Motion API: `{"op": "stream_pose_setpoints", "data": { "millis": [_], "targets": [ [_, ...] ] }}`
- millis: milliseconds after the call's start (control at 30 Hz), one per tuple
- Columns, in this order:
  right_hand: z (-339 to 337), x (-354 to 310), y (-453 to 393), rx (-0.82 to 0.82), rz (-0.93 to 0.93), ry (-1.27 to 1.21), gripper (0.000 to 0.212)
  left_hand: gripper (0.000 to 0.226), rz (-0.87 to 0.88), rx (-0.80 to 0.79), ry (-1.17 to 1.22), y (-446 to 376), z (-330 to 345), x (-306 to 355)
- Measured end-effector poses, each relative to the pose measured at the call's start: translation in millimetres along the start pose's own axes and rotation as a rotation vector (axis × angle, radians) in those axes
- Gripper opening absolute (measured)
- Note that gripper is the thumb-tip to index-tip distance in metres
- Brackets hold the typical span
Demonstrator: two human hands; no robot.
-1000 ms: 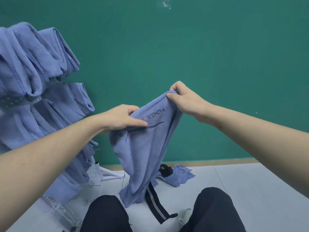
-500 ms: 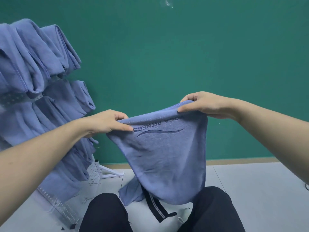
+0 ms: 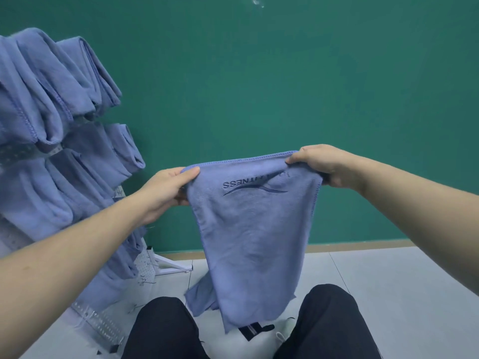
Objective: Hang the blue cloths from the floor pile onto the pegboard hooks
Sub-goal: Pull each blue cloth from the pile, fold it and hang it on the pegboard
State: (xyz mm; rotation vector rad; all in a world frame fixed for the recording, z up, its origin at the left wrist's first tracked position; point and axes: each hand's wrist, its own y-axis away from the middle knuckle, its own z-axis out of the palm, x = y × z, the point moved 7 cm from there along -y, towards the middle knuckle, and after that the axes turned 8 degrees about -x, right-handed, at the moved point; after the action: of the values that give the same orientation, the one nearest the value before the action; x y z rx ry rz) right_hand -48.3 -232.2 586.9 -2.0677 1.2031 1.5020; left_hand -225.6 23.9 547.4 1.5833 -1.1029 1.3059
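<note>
The person wears dark trousers [image 3: 166, 330] over both legs; both forearms are bare, with no sleeves

**Both hands pinch the top edge of one blue cloth**

Both bare forearms reach forward from the lower corners of the view, with the dark-trousered knees [image 3: 329, 322] below them. The left hand [image 3: 166, 189] sits lower than the right, thumb [image 3: 188, 174] laid on the near face of the blue cloth [image 3: 255, 229] and fingers curled behind, gripping the cloth's left top corner. The right hand [image 3: 321, 164] is held palm-down, knuckles up, its fingertips pinching the right top corner while the lower fingers wrap the side hem. The hands are well apart, so the edge between the two grips runs nearly taut, rising slightly toward the right grip.
</note>
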Motion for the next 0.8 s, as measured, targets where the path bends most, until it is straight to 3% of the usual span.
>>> {"op": "stream_pose_setpoints", "data": {
  "millis": [267, 433, 567, 800],
  "targets": [
    [39, -2, -1, 0.026, -0.021, -0.043, 0.034, 0.019, 0.001, 0.208, 0.128, -4, 39, -1],
    [79, 4, 4, -0.043, -0.030, -0.252, 0.033, 0.016, 0.048, 0.225, 0.165, -1, 78, -2],
    [103, 8, 13, -0.112, -0.034, -0.381, 0.017, 0.019, 0.072, 0.198, 0.131, 5, 99, -5],
    [105, 22, 18, -0.164, -0.025, -0.582, 0.014, 0.023, 0.144, 0.148, 0.048, 16, 107, -9]
  ]
}}
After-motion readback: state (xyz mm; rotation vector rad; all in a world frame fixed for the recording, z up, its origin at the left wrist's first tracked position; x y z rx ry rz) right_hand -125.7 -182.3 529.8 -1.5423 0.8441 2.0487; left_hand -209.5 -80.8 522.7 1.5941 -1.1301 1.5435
